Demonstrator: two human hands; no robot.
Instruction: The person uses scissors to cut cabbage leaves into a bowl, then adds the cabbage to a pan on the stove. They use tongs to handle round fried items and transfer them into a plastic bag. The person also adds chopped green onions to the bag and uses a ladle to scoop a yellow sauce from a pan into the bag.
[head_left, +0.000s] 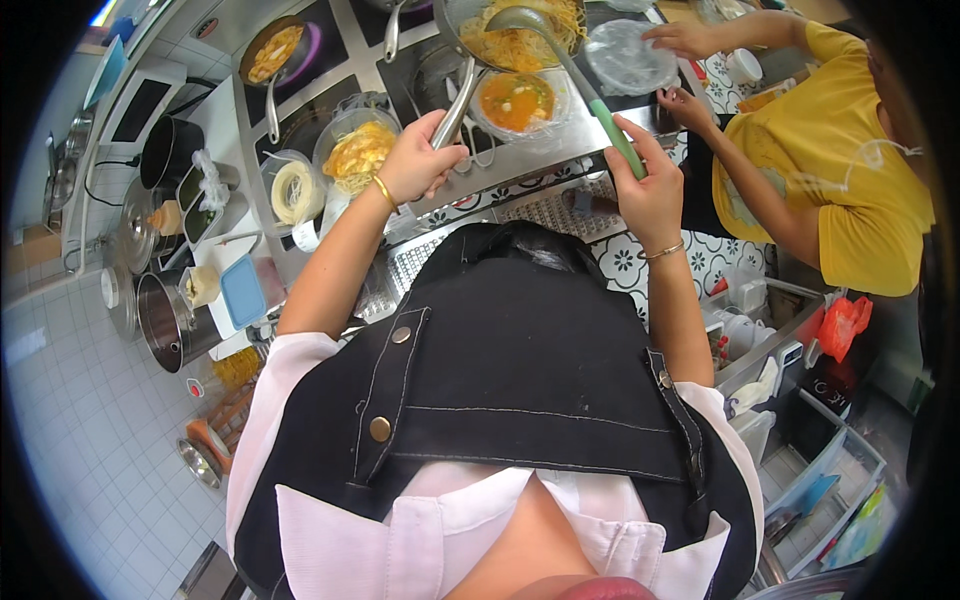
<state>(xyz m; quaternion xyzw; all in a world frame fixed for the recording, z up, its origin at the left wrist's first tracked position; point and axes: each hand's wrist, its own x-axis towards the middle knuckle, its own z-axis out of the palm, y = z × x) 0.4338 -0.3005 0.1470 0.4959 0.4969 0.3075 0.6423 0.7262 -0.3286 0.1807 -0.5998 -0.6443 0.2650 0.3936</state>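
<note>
My left hand (420, 157) grips the metal handle (454, 112) of a pan of noodles (517, 37) at the top centre. The green handle (616, 139) of a ladle is in my right hand (649, 176), and the ladle's bowl (517, 19) rests over the noodles. Just below the pan stands a plastic-lined bowl of orange-red soup (516, 101). Left of my left hand is a clear bowl of noodles topped with egg (361, 154), beside a container of pale coiled noodles (292, 190).
A frying pan with food (276, 52) sits on the hob at the upper left. At the right, a co-worker in yellow (817, 165) touches a plastic-covered bowl (630, 58). Pots (169, 322) and a blue-lidded container (244, 291) stand left; a drawer of containers (750, 322) is at right.
</note>
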